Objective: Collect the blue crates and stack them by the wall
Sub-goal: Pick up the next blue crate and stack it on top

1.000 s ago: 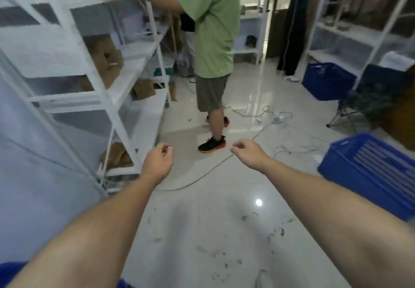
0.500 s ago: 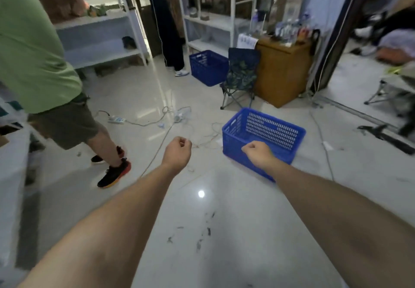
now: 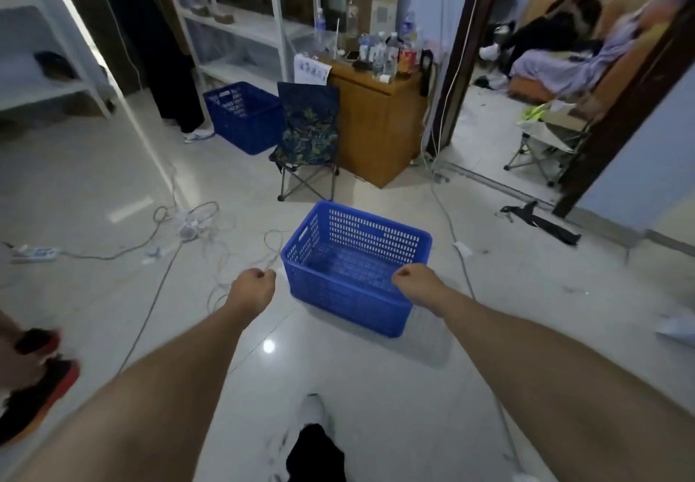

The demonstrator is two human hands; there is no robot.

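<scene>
An empty blue perforated crate [image 3: 353, 256] stands on the tiled floor straight ahead. My left hand [image 3: 251, 289] is a closed fist just left of the crate's near corner, holding nothing. My right hand [image 3: 417, 285] is also a fist, in front of the crate's near right edge; I cannot tell whether it touches the rim. A second blue crate [image 3: 246, 114] sits farther back by the white shelving.
White cables and a power strip [image 3: 35, 254] lie tangled on the floor to the left. A folding chair [image 3: 306, 135] and wooden cabinet [image 3: 380, 128] stand behind the crate. Another person's black-and-red shoe [image 3: 34, 399] is at the far left. An open doorway [image 3: 507, 143] is on the right.
My view has swung right, from the shelves and the person in green to the crate. The crate has come from the right edge to straight ahead and close. Both fists stay closed.
</scene>
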